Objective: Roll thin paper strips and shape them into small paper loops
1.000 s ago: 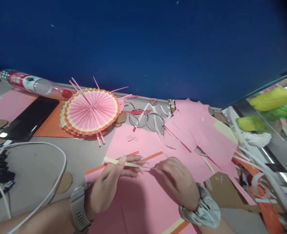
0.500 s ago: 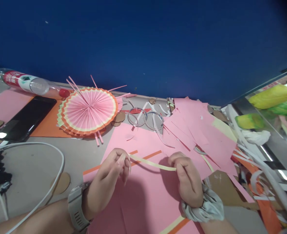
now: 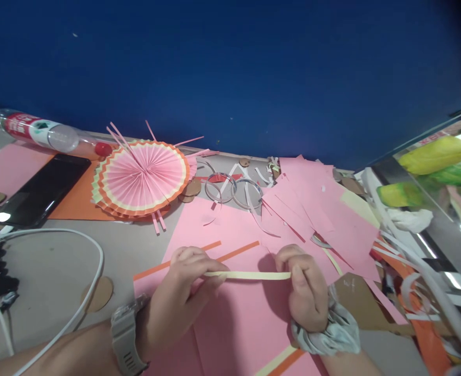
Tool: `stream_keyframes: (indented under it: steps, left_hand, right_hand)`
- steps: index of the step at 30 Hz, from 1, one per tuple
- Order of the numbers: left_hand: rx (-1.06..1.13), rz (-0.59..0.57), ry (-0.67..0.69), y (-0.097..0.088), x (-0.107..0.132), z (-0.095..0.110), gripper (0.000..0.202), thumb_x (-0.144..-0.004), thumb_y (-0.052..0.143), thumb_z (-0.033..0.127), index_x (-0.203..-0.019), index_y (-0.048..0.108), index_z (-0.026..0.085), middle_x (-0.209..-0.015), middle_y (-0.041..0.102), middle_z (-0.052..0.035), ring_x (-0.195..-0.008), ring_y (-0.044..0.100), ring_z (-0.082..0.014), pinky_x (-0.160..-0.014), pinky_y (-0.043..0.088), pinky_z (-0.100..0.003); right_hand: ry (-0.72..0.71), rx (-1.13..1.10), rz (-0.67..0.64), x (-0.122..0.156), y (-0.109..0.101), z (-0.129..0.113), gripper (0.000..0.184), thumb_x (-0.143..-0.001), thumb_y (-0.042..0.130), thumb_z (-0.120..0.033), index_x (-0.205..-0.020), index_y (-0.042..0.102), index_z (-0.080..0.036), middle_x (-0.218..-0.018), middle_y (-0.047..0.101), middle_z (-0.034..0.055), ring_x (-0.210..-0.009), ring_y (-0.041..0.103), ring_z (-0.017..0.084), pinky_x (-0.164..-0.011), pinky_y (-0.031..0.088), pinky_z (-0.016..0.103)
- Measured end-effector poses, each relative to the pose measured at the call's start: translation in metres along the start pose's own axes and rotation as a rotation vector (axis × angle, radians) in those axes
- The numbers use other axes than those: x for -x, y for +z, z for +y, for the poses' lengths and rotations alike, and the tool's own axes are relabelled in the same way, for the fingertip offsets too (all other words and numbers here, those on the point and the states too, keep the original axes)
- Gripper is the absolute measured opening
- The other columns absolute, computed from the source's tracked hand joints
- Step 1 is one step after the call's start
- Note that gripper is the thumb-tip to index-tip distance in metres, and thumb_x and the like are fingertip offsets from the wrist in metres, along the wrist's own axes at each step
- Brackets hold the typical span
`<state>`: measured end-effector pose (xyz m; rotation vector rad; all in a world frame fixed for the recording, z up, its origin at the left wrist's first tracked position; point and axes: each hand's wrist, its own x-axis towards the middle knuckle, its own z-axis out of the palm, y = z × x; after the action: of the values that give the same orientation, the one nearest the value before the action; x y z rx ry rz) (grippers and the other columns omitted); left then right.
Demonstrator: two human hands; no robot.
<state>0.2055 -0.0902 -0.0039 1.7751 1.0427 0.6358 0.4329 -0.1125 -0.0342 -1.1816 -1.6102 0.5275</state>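
- In the head view, the left hand [image 3: 187, 284] has its fingers closed, pinching the left end of a pale yellow paper strip [image 3: 257, 275] between thumb and fingers.
- The right hand [image 3: 306, 292] grips the strip's other end, thumb pressed against curled fingers.
- The strip stretches nearly straight between the two hands, above a large pink sheet [image 3: 249, 324].
- Just beyond the hands, an orange strip [image 3: 240, 251] lies slantwise on the pink paper.
- A grey watch [image 3: 125, 334] circles the left wrist; a pale scrunchie [image 3: 328, 331] circles the right.
- Farther back on the left stands out a pleated paper rosette [image 3: 146, 172], pink with orange and yellow edging, near a black phone [image 3: 42, 190] and a bottle [image 3: 38, 130] lying on its side.
- Two clear rings [image 3: 248, 193] rest right of the rosette, beside a pile of pink paper pieces [image 3: 312, 198].
- A white cable [image 3: 102, 250] loops near a cardboard disc [image 3: 100, 295].
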Motion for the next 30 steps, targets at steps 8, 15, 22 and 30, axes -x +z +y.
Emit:
stream_keyframes:
  steps: [8,15,22,30]
  left_hand:
    - [0.083,0.106,-0.048,0.0,0.001,-0.003,0.023,-0.092,0.041,0.025,-0.099,0.062,0.023,-0.083,0.066,0.0004,-0.093,0.055,-0.0169,-0.103,0.022,-0.039]
    - [0.124,0.055,-0.072,0.004,0.004,-0.009,0.033,-0.091,0.043,0.026,-0.124,0.046,0.02,-0.085,0.069,-0.0008,-0.112,0.049,-0.0174,-0.105,0.023,-0.035]
    - [0.195,0.004,-0.101,0.006,0.006,-0.011,0.04,-0.091,0.046,0.028,-0.13,0.038,0.025,-0.09,0.069,0.0026,-0.104,0.055,-0.0148,-0.095,0.036,-0.028]
    - [0.173,0.064,-0.096,0.003,0.002,-0.005,0.018,-0.088,0.051,0.026,-0.104,0.058,0.023,-0.084,0.066,0.0007,-0.087,0.058,-0.0148,-0.082,0.042,-0.026]
  right_hand:
    - [-0.033,0.212,0.158,-0.006,-0.001,0.001,0.013,-0.087,0.036,-0.013,-0.08,0.044,-0.02,-0.082,0.049,0.004,-0.08,0.05,0.018,-0.071,0.041,0.037]
    - [-0.347,0.605,-0.078,-0.007,0.004,-0.008,0.049,-0.077,0.054,-0.007,-0.123,0.04,-0.019,-0.121,0.05,0.0124,-0.119,0.04,0.026,-0.1,0.029,0.051]
    - [-0.53,0.527,-0.405,-0.006,0.012,-0.018,0.041,-0.081,0.054,-0.009,-0.121,0.044,-0.013,-0.079,0.064,0.004,-0.079,0.056,0.016,-0.074,0.046,0.032]
    - [-0.419,0.602,-0.393,-0.002,0.005,-0.013,0.028,-0.086,0.043,-0.013,-0.113,0.052,-0.014,-0.064,0.051,0.0016,-0.059,0.046,0.013,-0.054,0.039,0.026]
